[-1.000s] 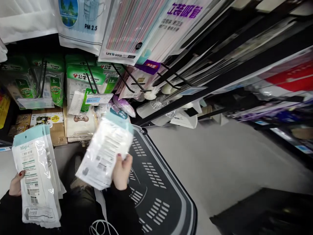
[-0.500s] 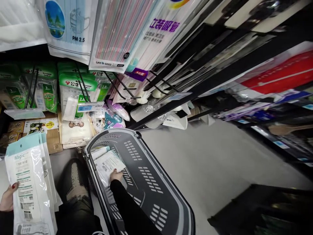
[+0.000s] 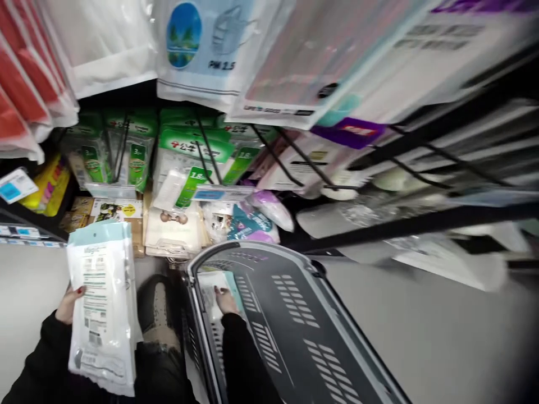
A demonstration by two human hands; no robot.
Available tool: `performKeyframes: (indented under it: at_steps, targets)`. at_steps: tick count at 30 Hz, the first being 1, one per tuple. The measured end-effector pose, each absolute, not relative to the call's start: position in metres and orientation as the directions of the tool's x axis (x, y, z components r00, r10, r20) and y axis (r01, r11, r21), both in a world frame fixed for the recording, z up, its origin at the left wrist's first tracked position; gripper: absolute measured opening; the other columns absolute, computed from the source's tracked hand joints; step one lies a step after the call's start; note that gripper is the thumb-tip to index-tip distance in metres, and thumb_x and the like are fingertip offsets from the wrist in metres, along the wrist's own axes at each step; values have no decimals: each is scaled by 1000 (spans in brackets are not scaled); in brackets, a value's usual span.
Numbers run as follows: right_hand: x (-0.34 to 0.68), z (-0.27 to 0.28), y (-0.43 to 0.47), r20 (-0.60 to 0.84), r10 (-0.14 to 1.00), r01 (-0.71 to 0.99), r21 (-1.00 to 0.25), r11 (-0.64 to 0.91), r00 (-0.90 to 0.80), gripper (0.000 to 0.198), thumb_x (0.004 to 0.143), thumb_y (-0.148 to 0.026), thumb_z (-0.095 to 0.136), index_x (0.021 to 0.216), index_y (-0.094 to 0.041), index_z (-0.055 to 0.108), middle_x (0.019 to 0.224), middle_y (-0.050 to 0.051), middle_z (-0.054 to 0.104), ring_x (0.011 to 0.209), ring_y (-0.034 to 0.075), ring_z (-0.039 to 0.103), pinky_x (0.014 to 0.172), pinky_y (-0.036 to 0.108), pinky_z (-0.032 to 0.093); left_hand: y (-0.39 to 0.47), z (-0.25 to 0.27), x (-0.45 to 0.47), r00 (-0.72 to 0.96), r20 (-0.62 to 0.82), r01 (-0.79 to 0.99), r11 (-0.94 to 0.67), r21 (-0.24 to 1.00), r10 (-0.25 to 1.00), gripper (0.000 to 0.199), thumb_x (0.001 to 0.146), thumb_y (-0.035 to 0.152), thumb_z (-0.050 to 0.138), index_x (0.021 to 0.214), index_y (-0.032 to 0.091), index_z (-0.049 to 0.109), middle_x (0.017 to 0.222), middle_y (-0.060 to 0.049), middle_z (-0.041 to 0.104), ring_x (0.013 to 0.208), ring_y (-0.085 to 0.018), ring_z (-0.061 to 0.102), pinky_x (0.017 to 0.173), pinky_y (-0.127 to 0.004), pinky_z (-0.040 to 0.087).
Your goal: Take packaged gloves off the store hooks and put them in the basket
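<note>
My left hand point(image 3: 69, 303) is closed on a small stack of white plastic packets with teal tops point(image 3: 99, 308). The front packet has a "Magic" label and lines of print, and my thumb lies over its left edge. My right hand point(image 3: 226, 300) is down inside a grey shopping basket point(image 3: 337, 314), at its left end. Its fingers lie on top of another white and teal packet point(image 3: 208, 283), slightly apart and not wrapped round it. Part of that packet is hidden under the hand and sleeve.
Above hang mask packs point(image 3: 202, 50) and straw packs point(image 3: 286, 73). Green-topped power strip packs point(image 3: 193, 148) hang on hooks lower down. Metal hooks point(image 3: 311, 163) jut out over the basket's far end. My boot point(image 3: 158, 303) stands left of the basket on grey floor point(image 3: 446, 336).
The view has swung left, so everything sits further right. The packet under my right hand now lies straighter along the basket's side. My left hand keeps its stack.
</note>
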State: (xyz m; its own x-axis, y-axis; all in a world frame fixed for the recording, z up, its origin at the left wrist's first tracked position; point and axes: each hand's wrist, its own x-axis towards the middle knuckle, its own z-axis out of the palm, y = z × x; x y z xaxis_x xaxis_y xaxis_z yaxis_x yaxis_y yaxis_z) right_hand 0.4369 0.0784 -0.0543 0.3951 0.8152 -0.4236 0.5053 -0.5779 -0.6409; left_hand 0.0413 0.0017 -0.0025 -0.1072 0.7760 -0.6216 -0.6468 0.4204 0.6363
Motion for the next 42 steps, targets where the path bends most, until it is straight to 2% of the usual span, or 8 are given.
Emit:
performKeyframes:
  at_steps: [8, 14, 19, 24, 32, 35, 38, 42]
  targets:
    - [318, 71, 54, -181, 948, 519, -854, -19, -263, 29, 74, -43, 57, 89, -20, 49, 69, -1, 54, 60, 15, 52, 58, 26, 40, 12, -2, 64, -85, -518, -651, 346, 676, 851, 40, 51, 20, 80, 89, 13, 70, 82, -13, 73, 84, -37, 66, 85, -49, 47]
    - [269, 60, 53, -247, 944, 674, -738, -37, -219, 29, 64, -35, 68, 74, -20, 45, 72, 1, 57, 67, 19, 55, 56, 26, 38, 5, 0, 71, -55, -473, -691, 308, 654, 879, 42, 59, 27, 78, 97, 14, 67, 92, -14, 72, 95, -36, 63, 89, -48, 44]
    - [282, 30, 57, -252, 912, 378, -918, -120, -322, 20, 74, -38, 60, 75, -19, 52, 73, 2, 63, 67, 18, 58, 58, 25, 43, 1, 2, 65, -85, -481, -715, 282, 639, 873, 46, 58, 42, 78, 95, 17, 69, 90, -13, 73, 98, -36, 62, 87, -44, 46]
    - [296, 39, 55, -245, 907, 141, -968, -209, -343, 30, 80, -39, 56, 101, -18, 51, 97, 8, 66, 89, 21, 63, 76, 31, 50, -1, 7, 62, -109, -516, -692, 308, 653, 850, 39, 52, 26, 82, 88, 16, 70, 80, -10, 74, 80, -33, 67, 71, -38, 52]
    - [321, 62, 75, -211, 977, -101, -973, -206, 34, 32, 71, -37, 68, 88, -20, 48, 87, 4, 66, 79, 18, 61, 70, 28, 49, -1, 16, 61, -107, -599, -686, 378, 622, 793, 32, 45, 19, 83, 74, 16, 70, 68, -7, 73, 63, -27, 68, 55, -29, 52]
    - [335, 67, 79, -248, 967, -253, -941, -227, 56, 32, 70, -33, 70, 92, -21, 50, 93, 3, 65, 78, 16, 61, 69, 27, 47, 0, 19, 62, -137, -620, -680, 382, 626, 772, 31, 47, 19, 81, 76, 16, 69, 68, -7, 73, 64, -28, 68, 54, -29, 52]
    - [344, 57, 69, -369, 924, -485, -793, -369, -100, 26, 68, -26, 69, 86, -21, 51, 69, -4, 61, 51, 10, 52, 51, 22, 41, 0, 22, 62, -167, -643, -672, 390, 629, 748, 33, 48, 17, 80, 79, 15, 69, 66, -7, 73, 68, -31, 69, 56, -30, 54]
    - [337, 26, 38, -441, 845, -714, -482, -508, -303, 21, 71, -33, 62, 75, -21, 46, 39, -15, 22, 26, 2, 2, 32, 19, 12, 0, 20, 61, -222, -672, -662, 397, 636, 706, 43, 48, 15, 78, 89, 15, 69, 65, -6, 73, 73, -34, 68, 63, -36, 57]
